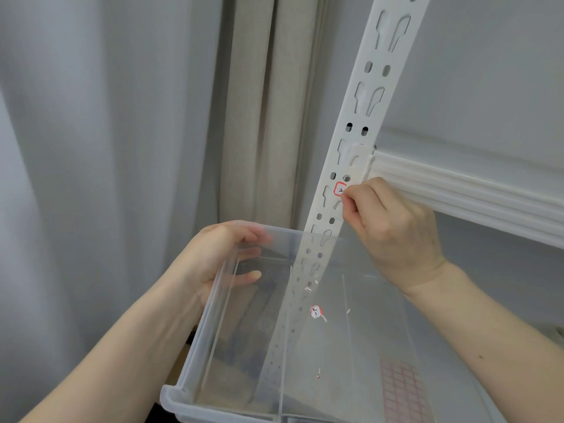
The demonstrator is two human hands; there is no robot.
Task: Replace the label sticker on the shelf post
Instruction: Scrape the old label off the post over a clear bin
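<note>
A white perforated shelf post (374,87) slants through the middle of the view. A small red-bordered label sticker (339,189) with handwriting sits on it just below the shelf beam. My right hand (396,227) has its thumb and forefinger pinched at the sticker's right edge. My left hand (219,257) grips the far left rim of a clear plastic bin (195,392) held under the post. Torn sticker scraps (317,312) lie on the bin's bottom.
A white ribbed shelf beam (457,190) runs right from the post. Grey and beige curtains (259,117) hang behind on the left. A pink gridded sticker sheet (403,389) shows at the bin's bottom on the right.
</note>
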